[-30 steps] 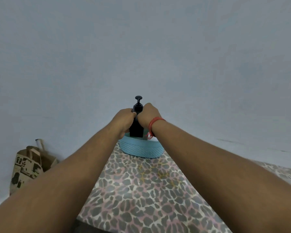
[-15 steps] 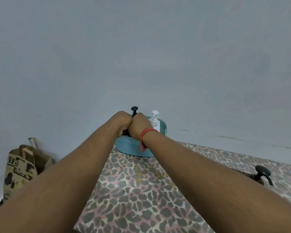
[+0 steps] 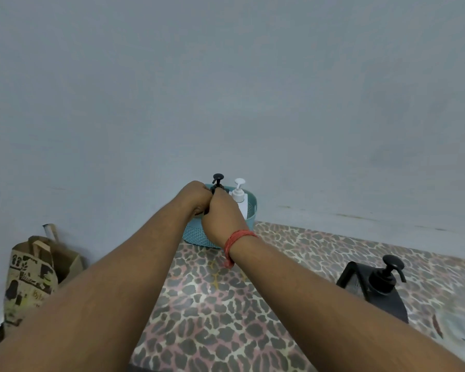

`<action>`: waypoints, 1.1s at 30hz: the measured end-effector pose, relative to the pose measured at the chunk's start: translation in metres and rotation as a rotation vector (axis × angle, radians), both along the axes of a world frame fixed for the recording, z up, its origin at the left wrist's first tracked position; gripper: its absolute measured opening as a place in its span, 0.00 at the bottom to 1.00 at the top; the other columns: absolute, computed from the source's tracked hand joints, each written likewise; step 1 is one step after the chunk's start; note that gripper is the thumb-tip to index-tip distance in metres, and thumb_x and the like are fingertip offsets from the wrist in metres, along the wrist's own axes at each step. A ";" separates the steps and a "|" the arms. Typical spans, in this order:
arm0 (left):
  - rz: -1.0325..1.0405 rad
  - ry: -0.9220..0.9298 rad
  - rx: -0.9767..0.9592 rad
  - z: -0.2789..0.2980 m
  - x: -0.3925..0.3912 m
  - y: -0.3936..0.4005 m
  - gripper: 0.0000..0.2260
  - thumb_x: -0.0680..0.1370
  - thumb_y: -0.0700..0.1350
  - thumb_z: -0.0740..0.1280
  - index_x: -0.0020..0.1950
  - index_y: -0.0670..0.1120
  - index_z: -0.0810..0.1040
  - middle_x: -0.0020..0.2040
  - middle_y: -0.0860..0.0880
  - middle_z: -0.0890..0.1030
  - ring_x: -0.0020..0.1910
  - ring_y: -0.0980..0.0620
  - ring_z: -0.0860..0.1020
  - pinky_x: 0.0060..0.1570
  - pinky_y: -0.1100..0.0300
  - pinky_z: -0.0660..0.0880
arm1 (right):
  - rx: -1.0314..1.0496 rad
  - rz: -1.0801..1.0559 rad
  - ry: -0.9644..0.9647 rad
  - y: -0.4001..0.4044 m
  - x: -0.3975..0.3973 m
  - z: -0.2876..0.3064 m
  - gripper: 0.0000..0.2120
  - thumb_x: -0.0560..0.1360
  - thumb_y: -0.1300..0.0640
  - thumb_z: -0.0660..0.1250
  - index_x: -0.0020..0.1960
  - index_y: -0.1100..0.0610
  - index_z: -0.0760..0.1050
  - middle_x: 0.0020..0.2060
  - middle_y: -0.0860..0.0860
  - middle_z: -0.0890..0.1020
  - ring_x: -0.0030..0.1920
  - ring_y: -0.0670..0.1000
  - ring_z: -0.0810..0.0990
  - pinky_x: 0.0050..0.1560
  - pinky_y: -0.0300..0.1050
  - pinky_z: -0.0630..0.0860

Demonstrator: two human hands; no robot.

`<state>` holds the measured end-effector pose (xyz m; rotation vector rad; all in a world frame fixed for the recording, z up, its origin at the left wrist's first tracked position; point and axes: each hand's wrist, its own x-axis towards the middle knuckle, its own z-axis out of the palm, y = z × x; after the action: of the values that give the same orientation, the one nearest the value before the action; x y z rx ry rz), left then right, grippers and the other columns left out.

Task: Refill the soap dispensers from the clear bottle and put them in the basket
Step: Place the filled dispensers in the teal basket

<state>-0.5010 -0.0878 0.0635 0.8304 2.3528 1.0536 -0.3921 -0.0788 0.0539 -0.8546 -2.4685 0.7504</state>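
Observation:
A teal woven basket (image 3: pixel 250 210) stands at the far end of the leopard-print table, against the wall. Inside it a white pump dispenser (image 3: pixel 239 193) stands upright on the right. Both my left hand (image 3: pixel 196 196) and my right hand (image 3: pixel 220 216) grip a black pump dispenser (image 3: pixel 217 181) held down in the basket's left part; only its pump head shows above my fingers. A second black dispenser (image 3: pixel 379 285) stands on the table at the right, apart from both hands. The clear bottle is out of view.
A printed brown paper bag (image 3: pixel 32 275) stands on the floor to the left of the table. The grey wall (image 3: pixel 226 89) rises directly behind the basket. The leopard-print tabletop (image 3: pixel 218 318) stretches between my forearms.
Both hands lowered the black dispenser from above the basket down into it. The view shifted, so the white dispenser and the second black dispenser came into sight.

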 end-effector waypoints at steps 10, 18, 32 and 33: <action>0.140 0.339 0.376 -0.009 0.064 -0.058 0.19 0.83 0.44 0.62 0.74 0.46 0.73 0.70 0.47 0.77 0.68 0.45 0.75 0.58 0.60 0.69 | -0.020 -0.076 0.353 -0.014 0.117 -0.004 0.21 0.76 0.69 0.57 0.65 0.55 0.75 0.53 0.47 0.79 0.50 0.46 0.76 0.43 0.29 0.69; -0.095 0.328 0.399 -0.009 0.173 -0.078 0.20 0.83 0.52 0.64 0.74 0.49 0.73 0.71 0.48 0.77 0.64 0.49 0.77 0.56 0.61 0.67 | 0.042 -0.265 0.274 -0.007 0.222 0.001 0.21 0.81 0.60 0.61 0.74 0.54 0.68 0.72 0.50 0.72 0.70 0.51 0.72 0.69 0.45 0.68; -0.285 -0.123 0.241 -0.052 0.297 -0.048 0.28 0.84 0.54 0.61 0.83 0.52 0.58 0.82 0.50 0.61 0.79 0.47 0.64 0.73 0.50 0.65 | -0.030 -0.521 0.495 0.014 0.326 -0.053 0.13 0.79 0.64 0.61 0.62 0.59 0.73 0.61 0.52 0.74 0.58 0.53 0.76 0.58 0.43 0.71; -0.289 -0.148 0.241 -0.053 0.301 -0.047 0.28 0.84 0.53 0.61 0.83 0.52 0.58 0.82 0.50 0.61 0.79 0.47 0.63 0.73 0.49 0.65 | -0.123 -0.517 0.467 0.016 0.327 -0.059 0.14 0.79 0.63 0.62 0.65 0.59 0.72 0.64 0.53 0.73 0.60 0.54 0.76 0.61 0.45 0.72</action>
<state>-0.2000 -0.1345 0.0102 1.1003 1.9376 1.2398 -0.0654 -0.0624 -0.0047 -1.1472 -1.7078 0.8001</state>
